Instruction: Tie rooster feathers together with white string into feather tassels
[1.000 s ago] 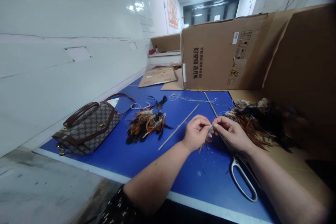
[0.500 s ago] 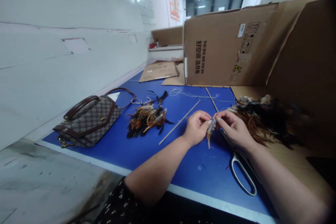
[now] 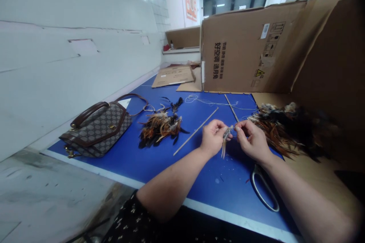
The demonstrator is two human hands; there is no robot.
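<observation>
My left hand [image 3: 213,138] is closed in a pinch on a small bunch of feathers [image 3: 225,145], greyish at the top with pale tips hanging down over the blue table. Just to its right, my right hand [image 3: 252,138] has thumb and forefinger pressed together at the top of the bunch, on what looks like a thin thread; the fingers partly hide it. Scissors [image 3: 265,193] lie under my right forearm, one handle loop showing. Beyond that hand is a large heap of brown and black feathers [image 3: 276,136]. A smaller feather pile [image 3: 161,127] lies left of my hands.
A thin stick [image 3: 195,131] lies left of my hands, and another stick [image 3: 231,108] behind them. Loose pale string [image 3: 211,102] curls across the blue table [image 3: 159,165]. A patterned handbag [image 3: 99,131] stands at the left. A large cardboard box [image 3: 242,53] rises behind.
My right hand has moved slightly right, leaving a wider gap between the hands. The feather bunch has swung a little left in my left hand. The view has shifted slightly.
</observation>
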